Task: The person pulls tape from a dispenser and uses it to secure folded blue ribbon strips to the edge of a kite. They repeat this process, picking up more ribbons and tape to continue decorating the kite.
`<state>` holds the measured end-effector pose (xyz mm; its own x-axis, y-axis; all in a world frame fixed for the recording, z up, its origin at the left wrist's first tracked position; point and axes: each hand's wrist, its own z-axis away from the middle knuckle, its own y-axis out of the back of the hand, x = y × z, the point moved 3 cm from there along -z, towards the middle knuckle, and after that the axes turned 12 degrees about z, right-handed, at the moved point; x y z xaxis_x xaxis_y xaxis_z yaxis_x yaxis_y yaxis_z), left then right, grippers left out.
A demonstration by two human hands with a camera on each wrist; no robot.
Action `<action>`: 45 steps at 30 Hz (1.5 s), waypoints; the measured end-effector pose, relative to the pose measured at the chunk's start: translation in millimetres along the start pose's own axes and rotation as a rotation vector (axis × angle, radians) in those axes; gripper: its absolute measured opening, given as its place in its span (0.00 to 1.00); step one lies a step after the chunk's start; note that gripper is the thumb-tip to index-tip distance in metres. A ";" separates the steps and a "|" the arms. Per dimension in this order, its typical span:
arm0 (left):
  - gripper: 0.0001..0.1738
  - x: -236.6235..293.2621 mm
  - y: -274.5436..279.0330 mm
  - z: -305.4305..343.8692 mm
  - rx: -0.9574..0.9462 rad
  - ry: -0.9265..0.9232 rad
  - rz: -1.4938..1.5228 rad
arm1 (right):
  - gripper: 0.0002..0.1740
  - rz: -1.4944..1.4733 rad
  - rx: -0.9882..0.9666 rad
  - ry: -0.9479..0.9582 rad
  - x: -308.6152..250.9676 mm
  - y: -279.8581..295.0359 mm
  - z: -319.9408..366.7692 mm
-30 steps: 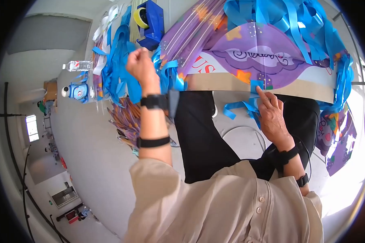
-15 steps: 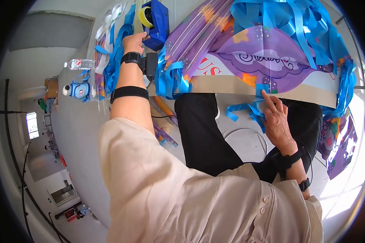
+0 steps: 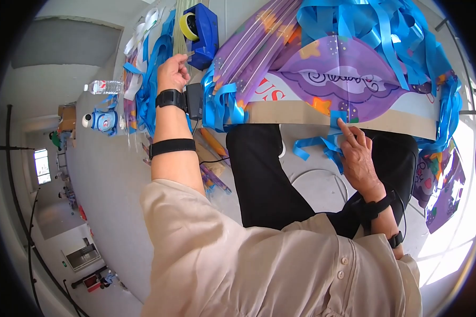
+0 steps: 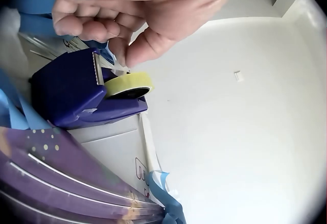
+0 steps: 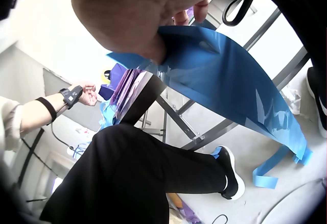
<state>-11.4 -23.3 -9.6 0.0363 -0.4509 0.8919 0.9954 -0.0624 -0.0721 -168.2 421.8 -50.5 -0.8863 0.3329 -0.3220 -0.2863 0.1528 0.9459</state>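
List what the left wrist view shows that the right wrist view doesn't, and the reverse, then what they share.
Only left wrist: the dispenser's toothed cutting edge and a small white scrap.

Only right wrist: the right hand, black trousers and a white-soled shoe.

Both: the left hand, blue tape dispenser, blue ribbon and purple printed material.

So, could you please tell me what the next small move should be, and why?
I'd probably tear the clear tape on the blue dispenser's toothed edge: the left hand's fingertips seem to pinch it beside the yellowish roll, while the right hand holds the blue ribbon against the tan border.
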 end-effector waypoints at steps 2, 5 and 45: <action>0.08 -12.1 4.3 -2.9 0.015 0.038 0.036 | 0.08 0.002 -0.001 0.000 0.3 -0.6 0.0; 0.09 -30.1 6.5 -9.8 -0.037 0.171 0.219 | 0.07 -0.010 0.007 0.000 0.4 0.3 -0.4; 0.03 -210.2 -135.5 234.5 -0.441 0.277 -0.035 | 0.02 0.028 -0.024 0.000 7.0 -2.1 7.2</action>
<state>-133.3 288.6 -82.6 -0.0805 -0.6571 0.7495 0.8619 -0.4236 -0.2788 -171.1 430.5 -55.0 -0.8942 0.3368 -0.2949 -0.2697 0.1204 0.9554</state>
